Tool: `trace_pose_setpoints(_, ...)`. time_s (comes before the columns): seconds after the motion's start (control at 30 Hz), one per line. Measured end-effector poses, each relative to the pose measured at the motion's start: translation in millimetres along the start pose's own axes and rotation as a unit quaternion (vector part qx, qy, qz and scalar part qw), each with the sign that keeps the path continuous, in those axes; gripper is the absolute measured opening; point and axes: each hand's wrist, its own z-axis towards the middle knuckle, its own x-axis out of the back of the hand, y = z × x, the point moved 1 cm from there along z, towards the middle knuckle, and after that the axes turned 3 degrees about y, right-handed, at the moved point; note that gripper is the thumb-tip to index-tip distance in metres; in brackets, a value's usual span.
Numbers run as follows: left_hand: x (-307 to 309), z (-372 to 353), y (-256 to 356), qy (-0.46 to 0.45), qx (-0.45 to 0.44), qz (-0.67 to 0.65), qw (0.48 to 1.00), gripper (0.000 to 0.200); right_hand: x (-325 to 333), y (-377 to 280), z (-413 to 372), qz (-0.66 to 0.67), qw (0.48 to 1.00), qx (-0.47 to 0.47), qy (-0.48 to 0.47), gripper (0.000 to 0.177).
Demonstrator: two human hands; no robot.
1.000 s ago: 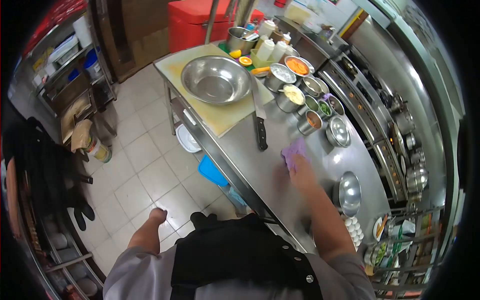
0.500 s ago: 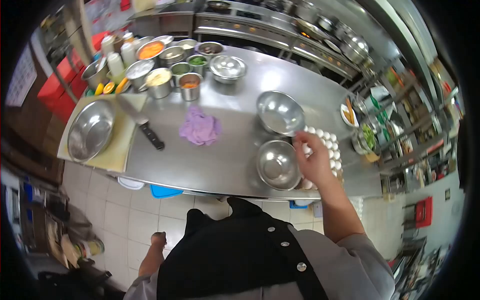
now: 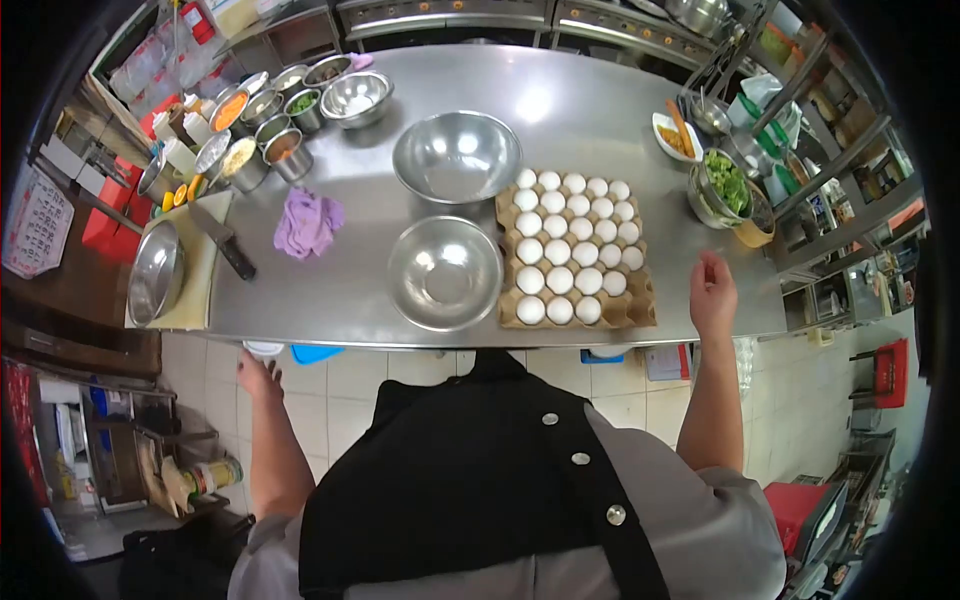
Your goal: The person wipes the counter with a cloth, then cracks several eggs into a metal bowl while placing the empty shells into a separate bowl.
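Note:
My right hand [image 3: 713, 295] is above the table's front right edge, right of the egg tray. Its fingers are curled in and no object shows in them. At the table's front left edge hangs my left hand [image 3: 260, 376], fingers a little apart, holding nothing. White eggs [image 3: 557, 251] fill most of the brown carton tray [image 3: 640, 310]; several cups at its front right corner are bare. Left of the tray stand two steel mixing bowls, a larger one [image 3: 457, 160] behind and a smaller one [image 3: 445, 275] in front. Both look empty.
Further left lie a purple cloth [image 3: 307, 223] and a knife [image 3: 224, 243]. A steel bowl [image 3: 155, 275] rests tilted on the cutting board [image 3: 195, 300]. Ingredient pots [image 3: 288, 155] crowd the back left. Toward the right stand a bowl of greens [image 3: 725, 185] and a white dish [image 3: 676, 137].
My right hand has moved from over the eggs to the right, off the tray. My left hand has risen toward the table edge, its fingers loosened. The view has shifted, showing the tray fully.

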Motion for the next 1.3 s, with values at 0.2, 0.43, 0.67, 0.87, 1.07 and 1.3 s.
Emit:
trace_pose_setpoints(0.2,-74,1,18,0.007,-0.021,0.073,0.997,0.07,-7,82,-50,-0.115,0.978,-0.076,-0.156,0.015)
trace_pose_setpoints(0.43,-139,-21,11,0.144,-0.127,0.538,0.821,0.067,-19,96,-58,-0.132,0.989,0.048,-0.053,0.01)
trace_pose_setpoints(0.67,-140,-33,34,0.231,-0.068,0.489,0.838,0.063,-29,72,-48,0.113,0.972,-0.151,-0.138,0.022)
trace_pose_setpoints(0.87,-143,-77,39,0.244,-0.046,0.39,0.887,0.063,-29,-58,-32,0.049,0.956,0.005,-0.288,0.033)
trace_pose_setpoints(1.07,-146,-95,46,0.269,-0.03,0.396,0.877,0.069,-49,-62,-26,-0.027,0.937,0.052,-0.344,0.043)
trace_pose_setpoints(1.3,-144,-99,47,0.268,-0.035,0.404,0.874,0.069,-50,-59,-24,0.001,0.939,0.067,-0.337,0.04)
